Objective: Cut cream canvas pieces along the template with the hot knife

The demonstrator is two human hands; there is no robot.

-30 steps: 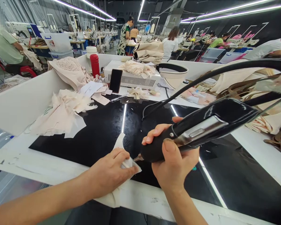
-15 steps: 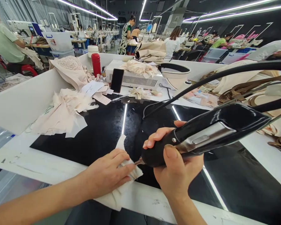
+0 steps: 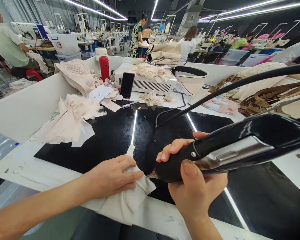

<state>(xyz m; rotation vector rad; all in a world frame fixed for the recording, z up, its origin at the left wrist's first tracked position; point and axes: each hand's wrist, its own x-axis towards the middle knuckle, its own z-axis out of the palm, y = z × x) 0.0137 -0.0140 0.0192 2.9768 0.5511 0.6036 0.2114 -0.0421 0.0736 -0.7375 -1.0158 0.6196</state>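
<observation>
A cream fabric piece (image 3: pixel 122 208) lies over the front edge of the black glossy panel (image 3: pixel 110 133), with a narrow strip of it pointing away from me. My left hand (image 3: pixel 115 176) rests palm down on this cloth, thumb and fingers holding it near the edge. In my right hand (image 3: pixel 192 176) is a black corded hand tool (image 3: pixel 225 146), thick-bodied, with a silver lever along its side. Its thin metal tip is partly hidden at the fabric's right corner, close to my left fingertips; whether it touches cannot be made out.
Loose pale cloth scraps (image 3: pixel 70 120) lie at the left. A phone (image 3: pixel 127 85), a red bottle (image 3: pixel 104 68) and a vented white box (image 3: pixel 142 80) stand at the back. A black cable (image 3: pixel 215 90) arches over the right side, near brown straps (image 3: pixel 267 91). Several people work beyond.
My right hand and the tool have shifted slightly right. The left hand has drawn back a little to the left, and more of the cloth shows beneath it.
</observation>
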